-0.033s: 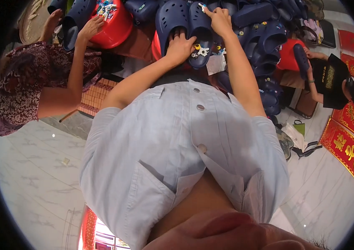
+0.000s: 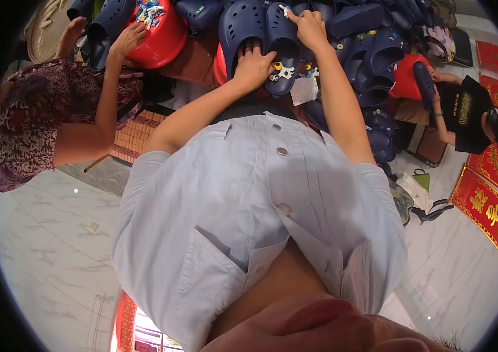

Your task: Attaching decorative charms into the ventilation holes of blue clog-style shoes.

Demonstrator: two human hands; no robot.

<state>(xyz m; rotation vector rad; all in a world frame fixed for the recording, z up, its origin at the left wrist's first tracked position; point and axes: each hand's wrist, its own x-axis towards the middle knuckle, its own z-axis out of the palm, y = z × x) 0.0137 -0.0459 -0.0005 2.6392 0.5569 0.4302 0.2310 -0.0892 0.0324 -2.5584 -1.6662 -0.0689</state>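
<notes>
Clogs (image 2: 257, 23), navy: side by side, far centre. Left hand (image 2: 253, 69): fingers partly hidden inside left clog (image 2: 238, 23); cannot tell grip. Right hand (image 2: 310, 29): index fingertip at small charm (image 2: 285, 10), right clog (image 2: 277, 26) toe; cannot tell whether pinching. Yellow-and-white charms (image 2: 284, 72): right clog, heel end. Red stool (image 2: 164, 53): left of clogs.

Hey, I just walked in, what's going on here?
The person's left hand has its fingers inside the left clog, while their right hand is at a small charm near the toe of the right clog. Loose charms sit in that clog's heel. On the left, a neighbour's hand is beside piled charms; on the right, someone holds another clog.
</notes>
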